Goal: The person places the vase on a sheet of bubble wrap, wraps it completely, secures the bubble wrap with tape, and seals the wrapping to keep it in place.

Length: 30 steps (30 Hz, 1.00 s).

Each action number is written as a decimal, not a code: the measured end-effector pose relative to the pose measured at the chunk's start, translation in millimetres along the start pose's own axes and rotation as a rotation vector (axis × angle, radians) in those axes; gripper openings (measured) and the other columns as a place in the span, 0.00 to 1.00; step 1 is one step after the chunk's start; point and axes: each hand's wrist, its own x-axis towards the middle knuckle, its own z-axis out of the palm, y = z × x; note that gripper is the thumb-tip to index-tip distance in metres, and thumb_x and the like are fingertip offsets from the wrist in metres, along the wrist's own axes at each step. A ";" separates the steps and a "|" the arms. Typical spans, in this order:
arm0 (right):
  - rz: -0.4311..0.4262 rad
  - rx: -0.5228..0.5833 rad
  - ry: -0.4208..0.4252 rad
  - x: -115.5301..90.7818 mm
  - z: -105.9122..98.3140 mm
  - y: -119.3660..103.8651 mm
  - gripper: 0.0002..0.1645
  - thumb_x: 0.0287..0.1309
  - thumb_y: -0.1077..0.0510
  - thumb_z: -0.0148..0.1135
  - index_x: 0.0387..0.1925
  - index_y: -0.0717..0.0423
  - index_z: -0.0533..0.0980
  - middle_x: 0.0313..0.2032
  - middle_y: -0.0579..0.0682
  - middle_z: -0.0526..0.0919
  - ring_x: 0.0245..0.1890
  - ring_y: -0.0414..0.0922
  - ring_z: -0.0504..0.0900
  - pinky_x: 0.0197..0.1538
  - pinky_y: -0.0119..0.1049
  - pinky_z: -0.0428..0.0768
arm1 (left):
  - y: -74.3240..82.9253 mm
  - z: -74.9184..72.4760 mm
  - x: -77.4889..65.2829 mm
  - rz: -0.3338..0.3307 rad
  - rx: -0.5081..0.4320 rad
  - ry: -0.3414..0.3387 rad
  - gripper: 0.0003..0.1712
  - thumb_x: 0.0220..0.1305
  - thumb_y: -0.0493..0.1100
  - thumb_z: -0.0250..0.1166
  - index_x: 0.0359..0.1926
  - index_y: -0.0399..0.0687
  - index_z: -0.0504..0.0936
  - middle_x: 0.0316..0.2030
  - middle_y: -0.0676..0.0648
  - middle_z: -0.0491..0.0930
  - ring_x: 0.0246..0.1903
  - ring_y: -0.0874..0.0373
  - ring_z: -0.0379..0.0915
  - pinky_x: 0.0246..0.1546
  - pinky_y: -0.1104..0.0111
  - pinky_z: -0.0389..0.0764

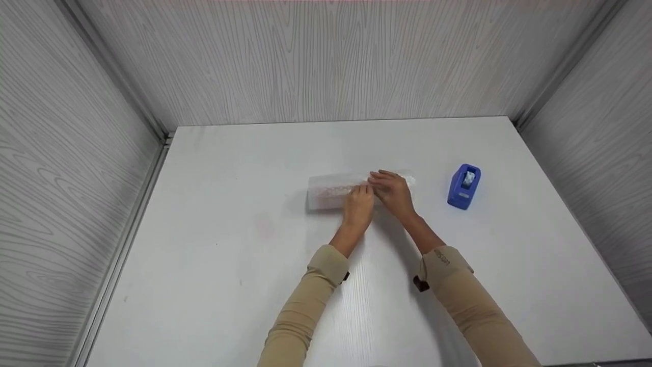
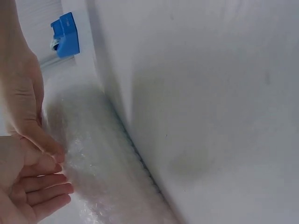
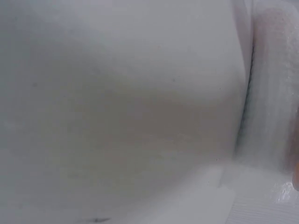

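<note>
A bubble-wrapped roll (image 1: 323, 196) lies crosswise on the white table, reddish where its contents show faintly through. My left hand (image 1: 359, 208) touches the front and top of the wrap near its middle. Just to the right, my right hand (image 1: 395, 194) rests over the roll, fingers reaching left. In the left wrist view the left fingers (image 2: 46, 191) are fairly straight against the clear wrap (image 2: 103, 144), and the right thumb comes down close to them. The right wrist view catches only a bit of fingertip (image 3: 296, 178) beside the wrap.
A blue tape dispenser (image 1: 463, 187) with a roll of tape stands to the right of the wrap. The white table (image 1: 229, 285) is bounded by wood-grain panels at the back (image 1: 326, 61) and both sides.
</note>
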 end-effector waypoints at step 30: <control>0.073 -0.093 -0.169 2.3 -10.6 -7.6 0.20 0.46 0.70 0.67 0.45 0.62 0.80 0.52 0.60 0.76 0.59 0.57 0.66 0.62 0.48 0.58 | -54.7 32.3 16.1 0.224 -0.281 -0.066 0.23 0.62 0.43 0.56 0.57 0.39 0.74 0.55 0.46 0.73 0.57 0.55 0.66 0.60 0.65 0.61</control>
